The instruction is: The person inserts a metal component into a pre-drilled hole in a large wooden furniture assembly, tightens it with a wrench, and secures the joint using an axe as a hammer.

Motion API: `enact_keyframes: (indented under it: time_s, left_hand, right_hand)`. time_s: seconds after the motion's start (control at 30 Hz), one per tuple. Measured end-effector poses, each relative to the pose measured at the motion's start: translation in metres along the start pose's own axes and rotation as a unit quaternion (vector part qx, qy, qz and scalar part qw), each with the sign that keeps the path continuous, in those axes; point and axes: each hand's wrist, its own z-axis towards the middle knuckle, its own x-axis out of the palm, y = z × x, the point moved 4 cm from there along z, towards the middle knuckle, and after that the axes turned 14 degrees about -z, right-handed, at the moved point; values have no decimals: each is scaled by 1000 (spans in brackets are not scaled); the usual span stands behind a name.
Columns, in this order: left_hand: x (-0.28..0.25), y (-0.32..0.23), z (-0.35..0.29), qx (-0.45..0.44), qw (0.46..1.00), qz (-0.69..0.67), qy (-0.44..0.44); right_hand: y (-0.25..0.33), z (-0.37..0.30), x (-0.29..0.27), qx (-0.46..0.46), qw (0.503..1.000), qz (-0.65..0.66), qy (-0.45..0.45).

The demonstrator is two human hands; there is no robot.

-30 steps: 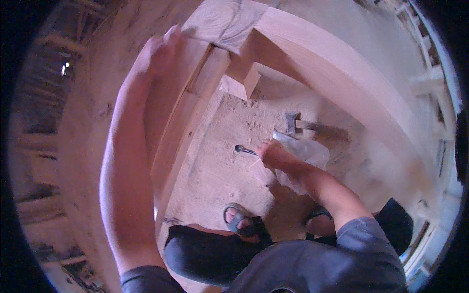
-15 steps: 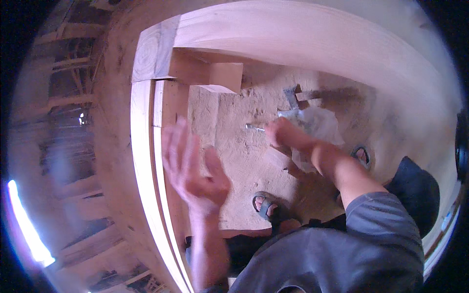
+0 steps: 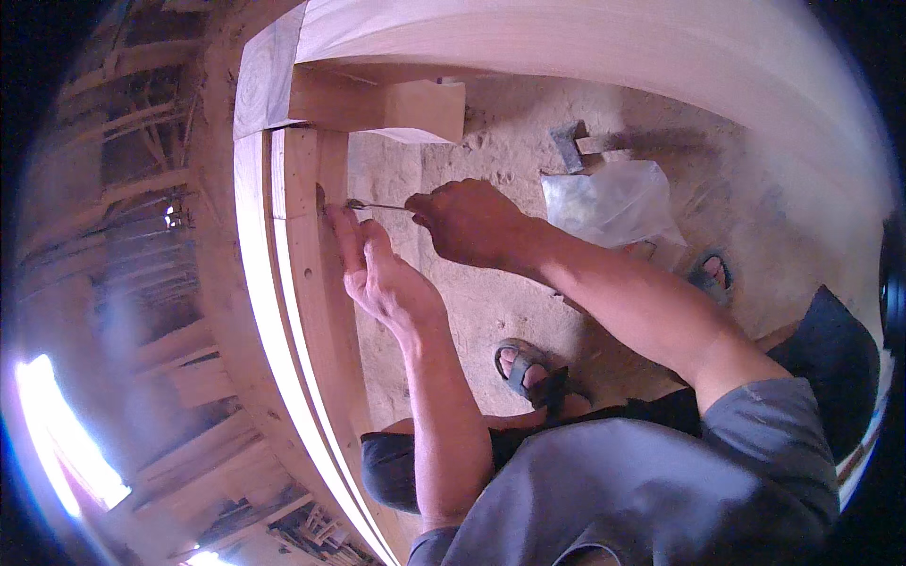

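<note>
My right hand point(image 3: 472, 224) is closed around one end of a slim metal wrench point(image 3: 382, 206). The wrench's shiny head is at the inner face of a light wooden post point(image 3: 330, 311), by a dark hole point(image 3: 320, 195). Just below that head my left hand point(image 3: 387, 283) reaches up, its fingers stretched out against or very near the post. Its fingertips are partly hidden, and no object shows in them. A small second hole point(image 3: 308, 272) marks the post lower down.
A wide wooden board point(image 3: 566, 42) curves across the top, meeting the post beside a short wooden block point(image 3: 415, 108). On the dirt floor point(image 3: 453, 321) lie a hammer-like tool point(image 3: 568, 146) and a clear plastic bag point(image 3: 613, 203). My sandalled feet stand below.
My right hand has brought the wrench left and up from over the floor to the post. My left hand, raised and blurred before, has moved in beside the wrench's head.
</note>
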Motion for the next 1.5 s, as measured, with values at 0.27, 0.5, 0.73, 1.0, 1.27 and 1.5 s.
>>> enact_keyframes:
  time_s: [0.27, 0.5, 0.73, 1.0, 1.27, 1.5]
  left_hand:
    - [9, 7, 2, -28, 971, -234, -47]
    - [-6, 17, 10, 16, 988, -132, 75]
    - [13, 12, 14, -41, 925, -372, 58]
    - [1, 28, 9, -37, 922, -371, 103]
    - [6, 21, 3, -38, 918, -383, 93]
    - [15, 22, 1, -29, 920, -382, 85]
  right_hand:
    - [44, 14, -65, -28, 997, -71, 17]
    - [76, 24, -99, -72, 988, -136, 29]
    - [55, 10, -102, -50, 986, -139, 79]
    - [69, 7, -102, -72, 986, -151, -15]
    - [94, 9, -99, -110, 981, -159, -23]
    - [84, 11, -87, -84, 987, -116, -76]
